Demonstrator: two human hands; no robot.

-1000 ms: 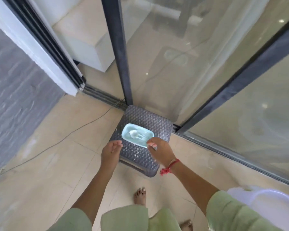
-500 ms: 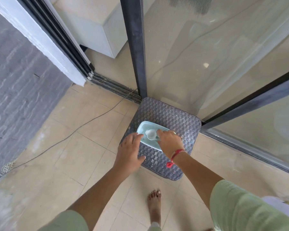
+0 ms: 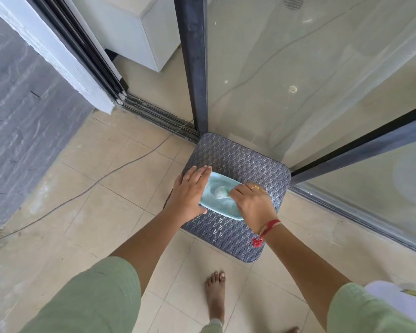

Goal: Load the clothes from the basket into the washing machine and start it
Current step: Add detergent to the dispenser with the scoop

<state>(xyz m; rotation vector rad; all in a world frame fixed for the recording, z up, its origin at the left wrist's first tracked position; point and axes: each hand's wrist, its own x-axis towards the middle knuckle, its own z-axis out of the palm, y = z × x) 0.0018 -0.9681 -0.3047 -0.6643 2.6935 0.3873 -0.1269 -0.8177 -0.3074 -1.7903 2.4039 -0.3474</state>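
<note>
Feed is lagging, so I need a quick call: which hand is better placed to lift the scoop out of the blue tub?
Right. The fingers of the right hand curl around the white scoop inside the blue tub, while the left hand lies flat on the tub's left rim, likely steadying it.

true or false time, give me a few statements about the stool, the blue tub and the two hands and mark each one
1. The light blue tub sits on the grey woven stool. True.
2. The left hand hovers clear of the tub. False: the left hand rests on the tub's left end, fingers straight.
3. The right hand reaches into the tub at the white scoop. True.
4. The stool stands far from the glass door. False: it stands right by the glass door.
5. The person wears shoes. False: the foot is bare.
</note>
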